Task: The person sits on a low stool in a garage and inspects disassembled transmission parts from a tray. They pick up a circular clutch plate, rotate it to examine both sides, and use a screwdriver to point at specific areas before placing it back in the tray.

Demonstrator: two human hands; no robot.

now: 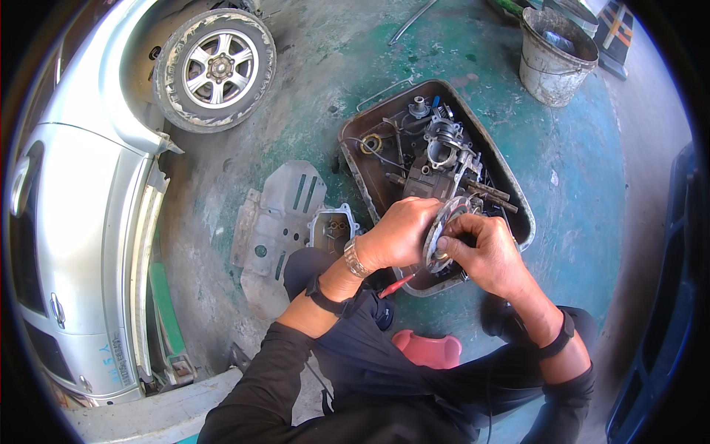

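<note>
My left hand [401,231], wearing a metal watch, is closed on the rim of a round grey metal disc [434,248] with an open middle. The disc stands nearly on edge above the near side of a tray. My right hand [488,251] is closed too, its thumb and fingers pinched at the disc's middle; any small piece between them is hidden. Just below my left hand is a slim red tool [397,286], pointing down to the left; whether that hand touches it is unclear. Greasy metal parts [444,152] lie in the dark tray [504,159] beyond my hands.
A flat slotted metal plate [277,222] and an open grey housing [333,214] lie left of the tray. A silver car [81,244] and its wheel [216,70] stand farther left. A dirty bucket [551,74] is at the far right. A pink stool [429,349] shows beneath me.
</note>
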